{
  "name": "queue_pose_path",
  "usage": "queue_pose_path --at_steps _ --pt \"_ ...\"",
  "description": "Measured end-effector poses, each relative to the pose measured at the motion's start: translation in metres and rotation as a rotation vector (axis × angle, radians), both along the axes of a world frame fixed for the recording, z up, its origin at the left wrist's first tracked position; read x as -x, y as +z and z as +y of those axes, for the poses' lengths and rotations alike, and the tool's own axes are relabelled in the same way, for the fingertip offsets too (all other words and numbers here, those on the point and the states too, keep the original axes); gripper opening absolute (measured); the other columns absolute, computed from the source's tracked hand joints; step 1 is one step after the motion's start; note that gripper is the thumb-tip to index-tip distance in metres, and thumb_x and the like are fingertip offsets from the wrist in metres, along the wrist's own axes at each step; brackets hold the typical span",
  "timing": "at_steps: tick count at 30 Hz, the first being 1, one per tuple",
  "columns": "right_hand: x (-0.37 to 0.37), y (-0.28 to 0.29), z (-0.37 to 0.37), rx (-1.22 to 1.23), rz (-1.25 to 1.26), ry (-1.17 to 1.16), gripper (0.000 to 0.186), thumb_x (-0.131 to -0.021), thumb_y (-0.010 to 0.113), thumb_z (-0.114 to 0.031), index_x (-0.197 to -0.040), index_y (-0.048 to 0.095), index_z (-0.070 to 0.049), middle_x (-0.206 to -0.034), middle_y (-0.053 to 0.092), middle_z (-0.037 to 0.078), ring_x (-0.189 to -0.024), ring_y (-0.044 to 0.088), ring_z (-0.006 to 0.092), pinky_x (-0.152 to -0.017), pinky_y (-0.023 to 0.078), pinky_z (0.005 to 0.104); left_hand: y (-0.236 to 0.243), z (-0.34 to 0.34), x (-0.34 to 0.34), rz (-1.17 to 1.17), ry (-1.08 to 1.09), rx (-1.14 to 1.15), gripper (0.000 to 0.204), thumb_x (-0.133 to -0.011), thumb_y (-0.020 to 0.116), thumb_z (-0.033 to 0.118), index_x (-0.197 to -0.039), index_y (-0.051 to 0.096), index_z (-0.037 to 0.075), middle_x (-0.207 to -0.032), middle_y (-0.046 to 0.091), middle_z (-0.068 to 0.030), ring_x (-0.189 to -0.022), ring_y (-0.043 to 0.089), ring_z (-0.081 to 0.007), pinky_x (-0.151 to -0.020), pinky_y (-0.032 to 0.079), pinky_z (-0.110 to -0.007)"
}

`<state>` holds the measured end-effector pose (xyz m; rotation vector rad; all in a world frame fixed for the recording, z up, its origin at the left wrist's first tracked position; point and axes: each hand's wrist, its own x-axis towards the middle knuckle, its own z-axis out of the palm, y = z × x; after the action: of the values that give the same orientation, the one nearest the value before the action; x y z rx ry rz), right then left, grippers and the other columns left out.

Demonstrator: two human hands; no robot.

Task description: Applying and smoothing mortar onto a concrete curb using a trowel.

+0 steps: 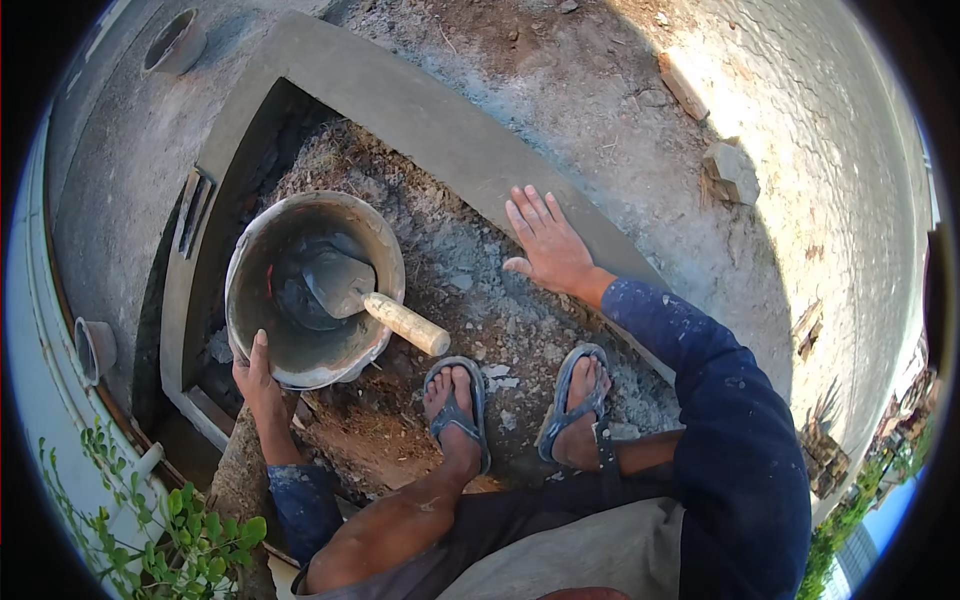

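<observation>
My left hand grips the near-left rim of a mortar-stained bucket, thumb up on the edge and fingers hidden behind its wall. Inside the bucket lies a trowel, its blade against some wet grey mortar and its wooden handle sticking out over the right rim. Further right, my right hand rests palm down, fingers stretched, on the smooth grey top of a low cement-plastered wall. On the wall's left arm sits a float-like tool with a handle.
Inside the wall's frame is rough soil, where my sandalled feet stand. Two more buckets stand to the left. A broken concrete lump and a brick lie beyond the wall. A leafy plant grows at lower left.
</observation>
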<state>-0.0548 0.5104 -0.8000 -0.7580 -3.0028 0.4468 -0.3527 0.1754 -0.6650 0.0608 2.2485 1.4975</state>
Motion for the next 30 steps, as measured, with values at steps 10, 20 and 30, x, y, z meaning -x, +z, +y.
queue_pose_path --at_steps 10,20,30 --pt "-0.207 0.065 0.029 0.273 -0.377 0.428 0.089 -0.095 0.038 -0.063 -0.155 0.016 -0.002 -0.163 0.014 0.015 -0.151 0.011 0.0299 -0.123 0.011 0.0483 -0.005 -0.007 0.011 -0.015 -0.022 0.012 0.04 -0.093 0.069 0.024 -0.12 0.058 -0.003 -0.106 0.065 -0.0086 -0.089 0.064 -0.0162 -0.078 0.052 -0.032" --pt "-0.343 0.02 -0.098 0.333 -0.349 0.353 0.087 -0.091 0.049 -0.059 -0.154 0.022 -0.005 -0.162 0.019 0.012 -0.15 0.017 0.0292 -0.123 0.014 0.0479 -0.003 -0.001 0.007 -0.011 -0.102 0.104 0.046 -0.091 0.071 0.032 -0.121 0.056 0.0 -0.103 0.064 -0.0094 -0.082 0.065 -0.0191 -0.064 0.054 -0.033" --pt "-0.305 -0.012 -0.129 0.111 0.006 -0.639 0.074 -0.098 0.048 -0.048 -0.153 0.026 -0.004 -0.16 0.025 0.016 -0.148 0.021 0.037 -0.12 0.016 0.0528 -0.02 -0.014 0.041 -0.097 -0.138 0.06 0.055 -0.094 0.067 0.032 -0.129 0.053 -0.007 -0.121 0.061 -0.016 -0.103 0.063 -0.0261 -0.084 0.053 -0.038"
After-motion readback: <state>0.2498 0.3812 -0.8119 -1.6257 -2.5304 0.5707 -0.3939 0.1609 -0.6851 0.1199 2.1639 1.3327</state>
